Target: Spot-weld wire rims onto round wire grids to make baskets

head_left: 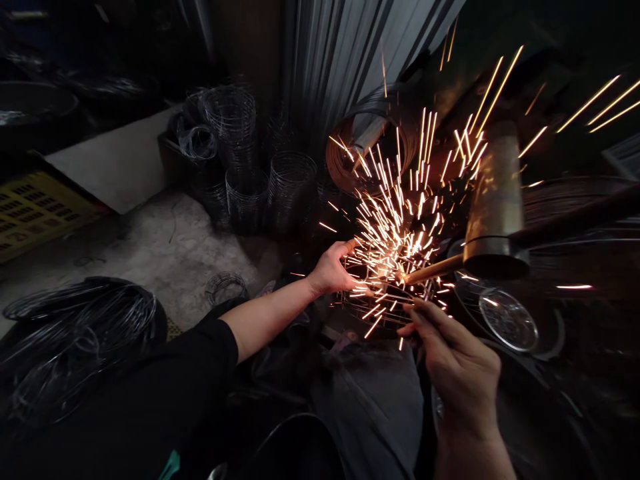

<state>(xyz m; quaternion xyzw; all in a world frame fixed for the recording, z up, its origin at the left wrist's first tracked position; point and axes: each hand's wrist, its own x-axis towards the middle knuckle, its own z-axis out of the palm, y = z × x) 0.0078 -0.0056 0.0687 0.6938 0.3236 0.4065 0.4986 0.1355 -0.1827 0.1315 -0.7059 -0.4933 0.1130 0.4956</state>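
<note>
A burst of bright sparks sprays up and outward from the tip of a copper-coloured rod (pixel 435 269), which sticks out of a thick metal cylinder (pixel 495 220). Below the sparks is a round wire frame (pixel 390 300), partly hidden by the glare. My left hand (pixel 333 268) grips the frame's left side, thumb and fingers curved round it. On the right, my right hand (pixel 453 353) pinches a thin wire of the frame between thumb and fingers, just under the rod tip.
Stacked wire baskets (pixel 293 190) stand behind on the floor, beside a wire coil (pixel 370 143). A tub of wire rings (pixel 90 340) is at the left, a yellow crate (pixel 43 210) beyond it. Shiny wire rings (pixel 509 320) lie at the right.
</note>
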